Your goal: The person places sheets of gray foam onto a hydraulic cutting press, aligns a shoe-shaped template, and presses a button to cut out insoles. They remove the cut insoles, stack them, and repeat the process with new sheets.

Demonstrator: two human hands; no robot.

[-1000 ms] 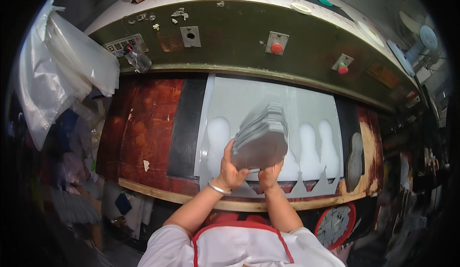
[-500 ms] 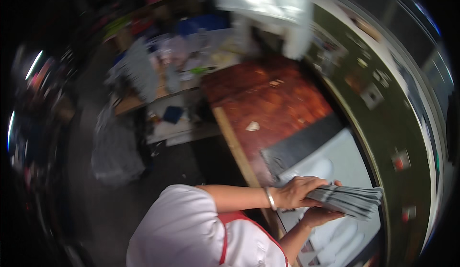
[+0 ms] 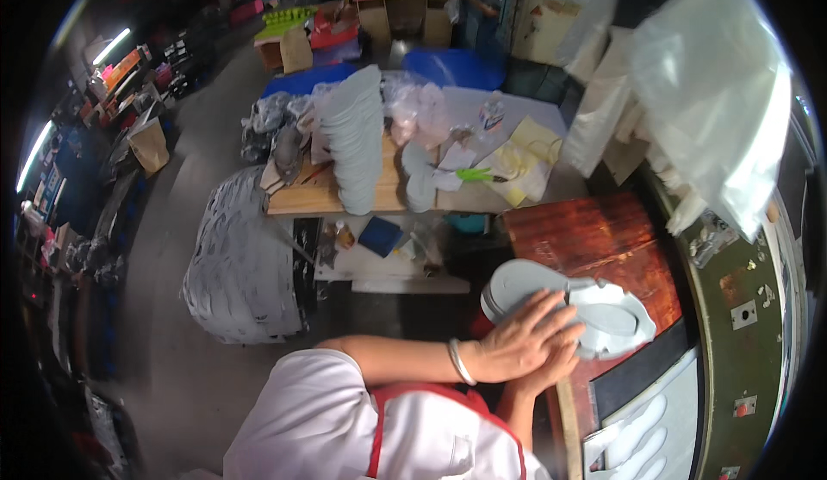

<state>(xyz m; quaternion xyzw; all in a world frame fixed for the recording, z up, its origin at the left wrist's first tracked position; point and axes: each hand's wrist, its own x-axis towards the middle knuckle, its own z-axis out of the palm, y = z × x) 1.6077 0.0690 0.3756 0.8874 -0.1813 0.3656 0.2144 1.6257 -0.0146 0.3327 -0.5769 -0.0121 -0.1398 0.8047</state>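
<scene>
Both my hands hold a stack of grey insoles (image 3: pixel 607 318), tilted so that its top face shows, above the near end of the reddish-brown board (image 3: pixel 594 234). My left hand (image 3: pixel 517 342), with a silver bangle at the wrist, lies across the middle of the stack with its fingers over the top. Partly behind it, my right hand (image 3: pixel 556 370) grips the near edge; most of its fingers are hidden. A pale sheet with white sole-shaped forms (image 3: pixel 642 437) lies beside the board, at the lower right.
Ahead, a work table (image 3: pixel 297 200) bears a tall leaning stack of grey insoles (image 3: pixel 355 144), a shorter stack (image 3: pixel 418 178) and bright green scissors (image 3: pixel 474 174). A bulging grey sack (image 3: pixel 245 264) stands at left. Clear plastic sheeting (image 3: pixel 706 92) hangs by the green machine panel (image 3: pixel 741 364).
My hands have carried the stack leftward, from over the pale sheet to the board. It has turned from edge-on to face-up. The view has swung toward the far table.
</scene>
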